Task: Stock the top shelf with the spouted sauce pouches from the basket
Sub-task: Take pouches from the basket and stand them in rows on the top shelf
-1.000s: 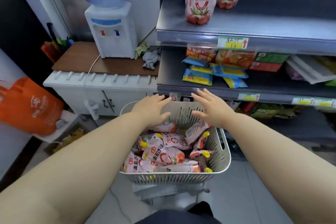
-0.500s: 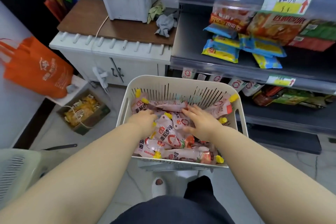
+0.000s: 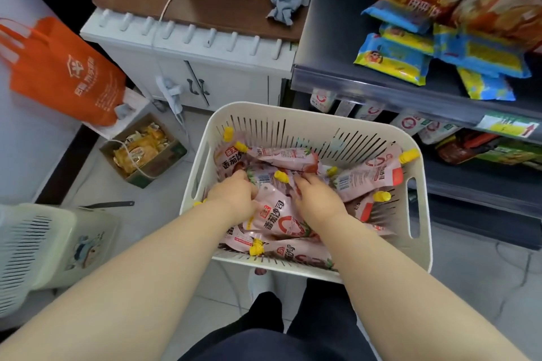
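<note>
In front of you, at the right and far side, stands the dark grey metal shelving unit. Only its lower levels are in view, with blue and yellow snack packets on one of them. The top shelf is out of the picture, so it must be somewhere above the upper edge and to the far right of your hands.

Below it, in the middle, is the cream slotted plastic basket, and the pink spouted sauce pouches with yellow caps lie in it in a loose heap, pointing many ways. The pouch that matters lies between your two hands. Its long axis runs from near to far, a little slanted, with the yellow cap at the far end, between your fingertips. Both hands are about equally near to it, one on each side.

Your left hand is down in the heap at the left of this pouch, fingers curled and mostly closed. It seems to pinch the pouch's left edge, but the fingertips are buried and I cannot tell for certain. Your right hand is at the right side, also curled downward with the fingers bent into the pile. Whether it has hold of this pouch or another one below is hidden.

Both forearms come in from the near side, almost straight, wrists bent down. I judge the next move is a lift upward and then far-right to the shelf, spout end leading.
</note>
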The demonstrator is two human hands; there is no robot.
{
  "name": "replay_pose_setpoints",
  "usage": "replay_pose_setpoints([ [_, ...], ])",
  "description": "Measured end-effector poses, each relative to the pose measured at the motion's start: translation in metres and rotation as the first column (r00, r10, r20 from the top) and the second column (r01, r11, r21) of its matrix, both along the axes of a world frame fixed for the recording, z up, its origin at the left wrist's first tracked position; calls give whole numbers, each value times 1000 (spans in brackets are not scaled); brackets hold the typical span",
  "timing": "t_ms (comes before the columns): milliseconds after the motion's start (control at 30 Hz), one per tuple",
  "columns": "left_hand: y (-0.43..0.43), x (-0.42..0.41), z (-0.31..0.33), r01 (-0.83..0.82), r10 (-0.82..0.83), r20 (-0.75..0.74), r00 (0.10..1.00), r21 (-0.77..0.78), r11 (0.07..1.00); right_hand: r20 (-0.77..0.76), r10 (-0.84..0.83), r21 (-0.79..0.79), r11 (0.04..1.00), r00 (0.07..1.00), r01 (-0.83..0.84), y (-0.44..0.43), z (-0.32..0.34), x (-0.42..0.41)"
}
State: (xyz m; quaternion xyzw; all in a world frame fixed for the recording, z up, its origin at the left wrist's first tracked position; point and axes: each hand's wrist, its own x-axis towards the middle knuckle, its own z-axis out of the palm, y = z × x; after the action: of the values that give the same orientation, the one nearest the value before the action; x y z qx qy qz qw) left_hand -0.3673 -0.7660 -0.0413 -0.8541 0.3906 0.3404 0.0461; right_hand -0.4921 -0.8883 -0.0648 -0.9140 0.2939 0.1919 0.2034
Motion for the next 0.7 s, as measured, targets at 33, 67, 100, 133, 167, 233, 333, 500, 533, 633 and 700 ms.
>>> replay_pose_setpoints([
  [33, -1, 2, 2, -31, 30, -50, 998, -19, 999, 17, 21, -27, 999, 1000, -21, 0, 4, 1],
  [67, -3, 2, 6, -57, 53, -90, 995, -45, 997, 44, 40, -45, 998, 998, -38, -2, 5, 2],
  [100, -5, 2, 11, -76, 68, -116, 991, -72, 995, 75, 19, -44, 999, 997, -16, -4, 8, 2],
  [133, -8, 1, 17, -84, 70, -133, 989, -99, 992, 97, -25, -43, 999, 995, 29, -8, 11, 1],
  [167, -10, 0, 23, -77, 58, -142, 988, -126, 989, 139, -126, -9, 992, 982, 129, -11, 16, -2],
  [233, -14, -1, 34, -27, 5, -139, 990, -160, 987, 224, -356, 81, 934, 907, 347, -20, 28, -14],
  [333, -20, 2, 52, 40, -62, -111, 992, -191, 981, 348, -552, 175, 832, 757, 526, -28, 42, -37],
  [500, -31, 8, 76, 25, -38, -47, 998, -256, 966, 443, -779, 410, 617, 444, 672, -14, 50, -48],
  [533, -31, 6, 76, -25, 12, -48, 999, -294, 955, 433, -814, 471, 570, 387, 674, -9, 50, -47],
  [633, -28, -7, 67, -248, 201, -153, 968, -415, 875, 346, -853, 539, 521, 390, 662, 3, 45, -47],
  [700, -27, -22, 55, -464, 357, -307, 882, -443, 767, 284, -858, 527, 513, 428, 677, 8, 39, -49],
])
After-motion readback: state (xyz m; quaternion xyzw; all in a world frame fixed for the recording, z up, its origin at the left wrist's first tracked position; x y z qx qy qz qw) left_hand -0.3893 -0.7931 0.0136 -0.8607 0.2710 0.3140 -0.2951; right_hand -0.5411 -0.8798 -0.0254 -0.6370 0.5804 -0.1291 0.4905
